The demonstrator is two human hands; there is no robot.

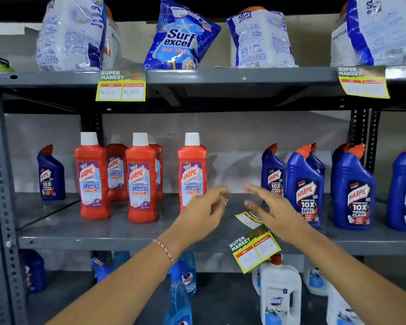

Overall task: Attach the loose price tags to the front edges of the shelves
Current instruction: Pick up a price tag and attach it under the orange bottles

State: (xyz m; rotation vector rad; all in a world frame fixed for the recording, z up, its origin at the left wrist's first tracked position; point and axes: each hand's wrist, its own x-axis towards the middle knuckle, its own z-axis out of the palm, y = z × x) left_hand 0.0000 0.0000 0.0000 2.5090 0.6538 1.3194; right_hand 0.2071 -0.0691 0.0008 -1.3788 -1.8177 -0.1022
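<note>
Loose price tag (248, 218) lies flat on middle shelf (103, 240), partly under right hand (272, 212). Second tag (254, 250) hangs crooked off the front edge. Left hand (206, 207) alongside; both hands' fingers spread, empty. Risk: a brush knocks the crooked tag off.

Top shelf (220, 77): detergent bags (181, 36) on it; two tags (121, 86) on its front edge.
Middle shelf (92, 240): red bottles (93, 177) left, blue bottles (305, 186) right; tilted tag (254, 249) at front edge, another (247, 219) seemingly behind it.
Hands: left hand (204, 209) and right hand (274, 209) above middle shelf.
</note>
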